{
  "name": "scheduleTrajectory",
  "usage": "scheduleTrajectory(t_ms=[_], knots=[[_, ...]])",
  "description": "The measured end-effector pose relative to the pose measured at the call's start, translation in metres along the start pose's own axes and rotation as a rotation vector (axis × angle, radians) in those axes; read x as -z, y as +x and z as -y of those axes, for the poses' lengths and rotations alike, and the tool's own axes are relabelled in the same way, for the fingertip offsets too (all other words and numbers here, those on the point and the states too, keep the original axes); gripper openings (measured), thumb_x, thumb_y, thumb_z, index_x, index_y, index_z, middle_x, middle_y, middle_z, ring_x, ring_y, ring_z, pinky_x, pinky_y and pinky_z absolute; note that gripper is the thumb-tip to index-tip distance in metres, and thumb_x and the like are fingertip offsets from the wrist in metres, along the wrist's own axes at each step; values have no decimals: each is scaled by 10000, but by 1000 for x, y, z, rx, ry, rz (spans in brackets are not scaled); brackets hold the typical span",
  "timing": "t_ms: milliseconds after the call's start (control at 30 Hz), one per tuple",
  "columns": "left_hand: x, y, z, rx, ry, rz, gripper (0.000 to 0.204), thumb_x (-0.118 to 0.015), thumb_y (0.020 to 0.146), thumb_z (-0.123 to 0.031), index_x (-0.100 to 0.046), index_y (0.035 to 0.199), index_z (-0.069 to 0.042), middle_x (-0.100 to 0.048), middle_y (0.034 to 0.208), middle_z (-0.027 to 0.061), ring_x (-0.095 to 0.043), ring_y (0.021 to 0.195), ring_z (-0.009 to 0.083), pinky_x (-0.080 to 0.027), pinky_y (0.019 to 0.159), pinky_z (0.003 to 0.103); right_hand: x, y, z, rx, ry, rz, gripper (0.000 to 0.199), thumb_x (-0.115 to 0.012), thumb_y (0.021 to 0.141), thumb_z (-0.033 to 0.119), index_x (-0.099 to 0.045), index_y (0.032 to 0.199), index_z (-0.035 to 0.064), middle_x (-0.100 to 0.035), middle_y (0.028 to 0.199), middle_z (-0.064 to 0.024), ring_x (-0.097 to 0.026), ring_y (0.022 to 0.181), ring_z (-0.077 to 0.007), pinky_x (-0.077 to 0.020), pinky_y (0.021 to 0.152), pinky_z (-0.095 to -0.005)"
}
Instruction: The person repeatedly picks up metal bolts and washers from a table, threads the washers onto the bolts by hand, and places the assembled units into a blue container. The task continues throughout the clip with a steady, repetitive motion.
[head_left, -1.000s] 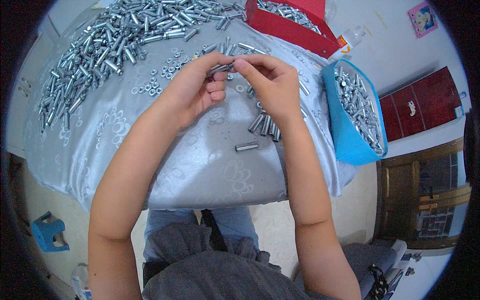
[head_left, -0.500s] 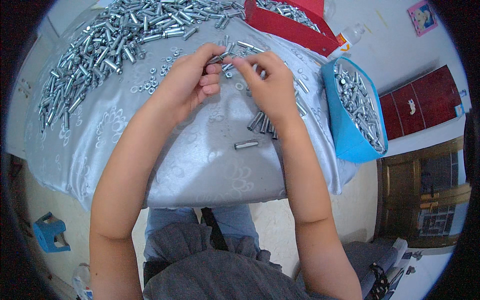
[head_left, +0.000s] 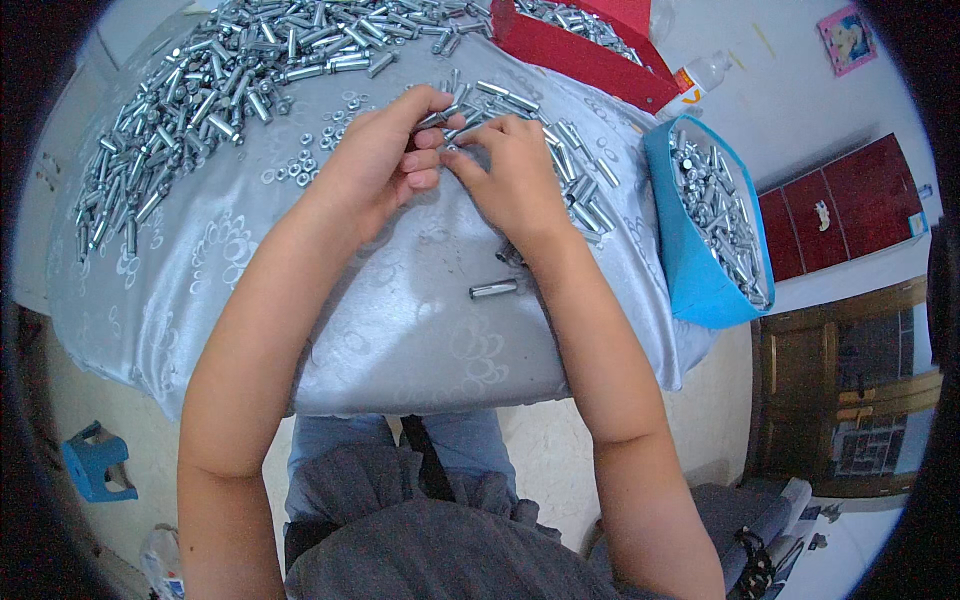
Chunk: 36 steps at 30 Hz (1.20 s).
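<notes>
Recorded from my remote post, hands first. Left hand (head_left: 388, 150): fingers drawn together, thumb side uppermost, gripping one slim silvery metal piece (head_left: 436, 118), partly covered, held above the tabletop (head_left: 400, 335), which was dressed in a silver-grey satin cloth with ringed motifs. Right hand (head_left: 515, 180): just beside the left, fingers curled, thumb tip a little apart from the forefinger; whether they had hold of anything small I could not tell. Loose stock: a broad heap of shiny silvery metal cylinders (head_left: 225, 85), far left; a scatter of small silvery hexagonal nuts (head_left: 303, 168) near the left wrist; a looser spread of bright metal sleeves (head_left: 592, 205) right of the right hand; one single silvery tube (head_left: 493, 290) lying alone nearer the body. Contained stock: a bright blue open-topped bin (head_left: 690, 295), well filled with similar pieces; a red open box (head_left: 580, 62), likewise holding a quantity. Progress, as I judged it: underway, far from finished, one piece being handled while separate nuts and sleeves lay about; which pieces were done I could not establish.
</notes>
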<state>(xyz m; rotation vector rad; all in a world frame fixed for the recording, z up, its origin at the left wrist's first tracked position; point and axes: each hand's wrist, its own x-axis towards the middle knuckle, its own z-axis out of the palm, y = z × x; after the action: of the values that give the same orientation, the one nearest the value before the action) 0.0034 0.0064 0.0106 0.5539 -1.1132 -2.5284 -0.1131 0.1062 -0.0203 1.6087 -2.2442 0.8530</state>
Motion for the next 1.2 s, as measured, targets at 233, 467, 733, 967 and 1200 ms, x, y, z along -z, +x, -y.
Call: scheduleTrajectory(t_ms=[233, 467, 733, 967, 1200], knots=[[-3, 1, 2, 9, 64, -26, 247, -519, 820, -243, -516, 873, -2, -321, 554, -63, -261, 409, 24, -221, 355, 187, 14, 6, 2, -238, 317, 44, 170, -645, 712, 144, -622, 816, 12, -613, 803, -99, -573, 738, -241, -461, 694, -315], [-5, -1, 2, 30, 106, -58, 243, -512, 819, -277, -512, 845, -36, -314, 547, -70, -237, 399, 22, -193, 350, 186, 40, 10, 11, -415, 1099, 57, 205, -627, 776, 145, -600, 928, 10, -621, 783, -46, -563, 705, -86, -447, 619, -194], [-4, -2, 5, 97, 62, 48, 204, -513, 790, -239, -512, 763, -37, -335, 537, -62, -244, 399, 28, -210, 370, 194, 37, 8, 10, -532, 1269, 225, 191, -631, 774, 150, -603, 926, 37, -622, 782, -39, -540, 652, -73, -432, 573, -187], [-5, -8, 0, 2, 309, 52, 233, -521, 771, -260, -500, 713, -35, -248, 511, -77, -217, 394, 28, -165, 351, 204, 42, 6, 1, -654, 1493, 480, 200, -624, 785, 144, -572, 945, 36, -592, 816, -32, -522, 672, -74, -435, 572, -190], [-5, -10, 0, 83, 108, 123, 160, -526, 775, -200, -451, 681, -94, -307, 513, -68, -234, 394, 20, -196, 358, 195, 42, 4, 2, -600, 1596, 532, 223, -638, 778, 154, -553, 959, 55, -557, 798, -1, -508, 686, -81, -421, 555, -204]])
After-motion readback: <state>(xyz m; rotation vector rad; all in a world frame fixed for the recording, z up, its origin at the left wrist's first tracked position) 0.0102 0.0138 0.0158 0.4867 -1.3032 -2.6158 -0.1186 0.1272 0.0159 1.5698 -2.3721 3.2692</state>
